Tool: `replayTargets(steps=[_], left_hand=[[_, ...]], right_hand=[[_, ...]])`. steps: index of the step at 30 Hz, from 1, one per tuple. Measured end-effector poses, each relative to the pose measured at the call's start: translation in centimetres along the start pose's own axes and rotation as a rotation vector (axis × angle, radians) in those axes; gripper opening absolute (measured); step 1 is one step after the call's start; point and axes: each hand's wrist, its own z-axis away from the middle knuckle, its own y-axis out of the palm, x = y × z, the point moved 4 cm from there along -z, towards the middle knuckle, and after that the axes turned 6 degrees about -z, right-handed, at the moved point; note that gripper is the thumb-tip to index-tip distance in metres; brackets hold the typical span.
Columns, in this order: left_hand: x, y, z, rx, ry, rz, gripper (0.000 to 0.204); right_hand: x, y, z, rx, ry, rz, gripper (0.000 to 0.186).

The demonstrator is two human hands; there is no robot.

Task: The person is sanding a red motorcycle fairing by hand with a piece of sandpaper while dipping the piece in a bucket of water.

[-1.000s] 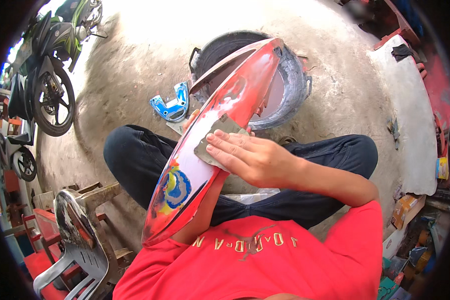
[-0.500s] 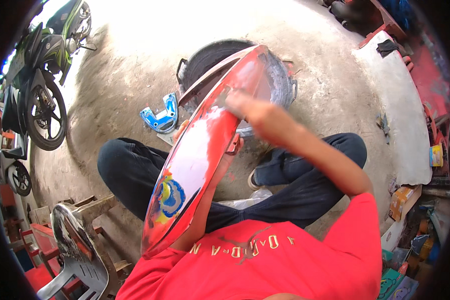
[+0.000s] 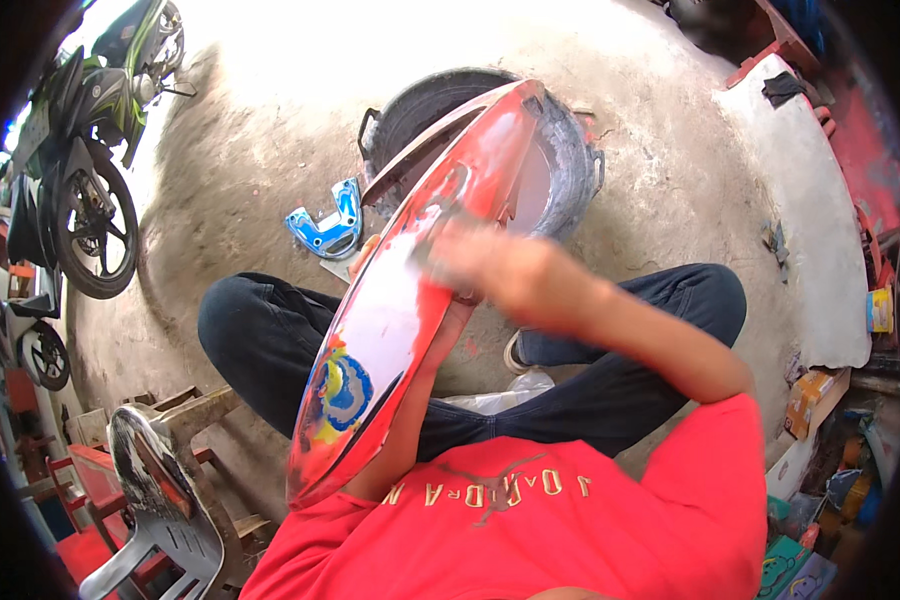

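A long, curved motorcycle body panel (image 3: 385, 290) slants across my lap, its far end over a black basin (image 3: 570, 160) of murky liquid. Red paint rings its pale sanded middle, and a blue and yellow patch shows near the lower end. My left hand (image 3: 452, 328) grips the panel from beneath; a few fingertips show at its left edge, and the rest is hidden. My right hand (image 3: 500, 265), smeared by motion, is closed and presses a small grey piece that looks like sandpaper (image 3: 422, 248) onto the pale surface.
A blue and white U-shaped part (image 3: 328, 225) lies on the concrete floor left of the basin. Motorcycles (image 3: 95, 210) stand at the far left. A worn plastic chair (image 3: 175, 530) is at the lower left. Boxes (image 3: 810, 400) and clutter line the right side.
My right hand has slid down along the panel toward me, from its upper part to its pale middle. The left hand keeps its hold, and the panel has barely shifted.
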Motion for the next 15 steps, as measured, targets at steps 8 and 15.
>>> replayTargets(steps=[8,15], left_hand=[[0.5,1.0,-0.2,-0.032,-0.075,0.145,0.047],[0.0,1.0,-0.3,-0.017,-0.043,-0.009,0.049]], right_hand=[[3.1,0.9,-0.4,-0.042,-0.010,-0.130,0.047],[1.5,1.2,0.1,0.008,0.055,-0.062,0.049]])
